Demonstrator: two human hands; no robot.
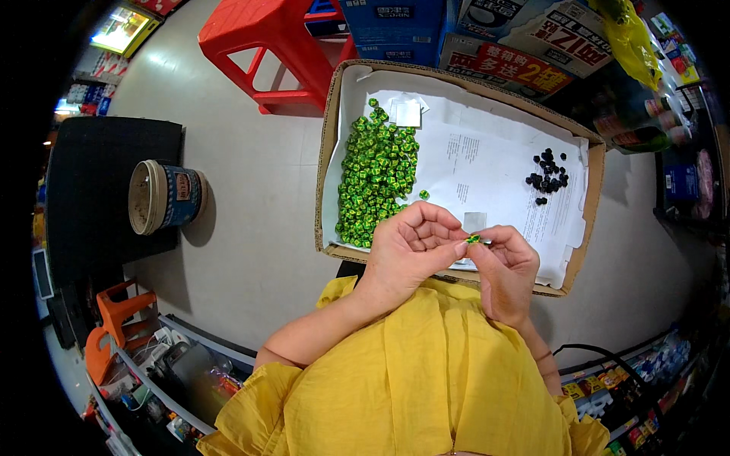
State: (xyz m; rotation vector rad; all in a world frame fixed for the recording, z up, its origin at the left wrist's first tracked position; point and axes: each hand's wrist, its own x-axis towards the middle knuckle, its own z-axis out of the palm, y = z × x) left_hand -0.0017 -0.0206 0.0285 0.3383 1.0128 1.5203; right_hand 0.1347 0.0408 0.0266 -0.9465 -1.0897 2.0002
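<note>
My left hand [414, 247] and my right hand [506, 270] meet over the near edge of a shallow cardboard tray [456, 85]. Between their fingertips they pinch a small green-and-yellow foil-wrapped piece [473, 239]; a bit of silvery foil shows at the right fingers. Left in the tray is a heap of similar green wrapped pieces [376, 167], with a single one [424, 194] lying apart. A small cluster of black pieces [547, 178] sits at the far right. Silvery square sheets [408, 114] lie beside the heap, and another square [475, 221] is just beyond my fingers.
White printed paper [494, 152] lines the tray. A red plastic stool [266, 45] and stacked blue cartons [391, 30] stand beyond it. Far left, a round tub [163, 196] stands by a black surface [99, 182]. Bottles [642, 138] and shelves flank the right side.
</note>
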